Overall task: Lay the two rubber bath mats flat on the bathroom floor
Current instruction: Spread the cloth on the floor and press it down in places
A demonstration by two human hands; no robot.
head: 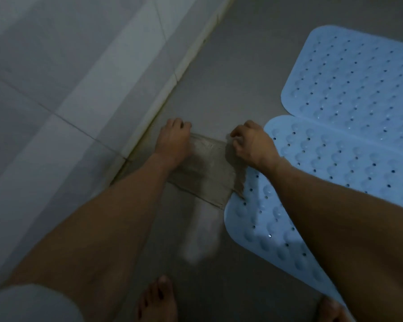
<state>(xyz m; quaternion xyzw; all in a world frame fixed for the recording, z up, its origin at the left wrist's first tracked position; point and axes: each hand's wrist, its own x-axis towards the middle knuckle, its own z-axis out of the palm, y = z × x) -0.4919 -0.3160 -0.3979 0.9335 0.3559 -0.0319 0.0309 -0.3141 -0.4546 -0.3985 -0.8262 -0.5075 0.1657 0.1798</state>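
Bare toes [157, 298] stand at the bottom edge on the smooth grey floor [230, 66], beside a tiled wall [56, 77]. Both hands, left [172, 141] and right [253, 145], are curled closed on the far edge of a flimsy clear plastic sheet [207, 173] (creased, see-through) between them. Two pale blue rubber mats, dimpled and perforated, lie flat: nearer mat [335, 163] under the right forearm, farther mat [358, 73] just beyond, edges meeting.

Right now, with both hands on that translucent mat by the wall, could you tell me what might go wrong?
1. The translucent mat overlaps the near blue mat at its right edge, under the right hand; that edge may not lie flat.
2. The left hand works close to the tiled wall, so the mat might ride up against it.
3. The bare foot stands on smooth floor, a possible slip.
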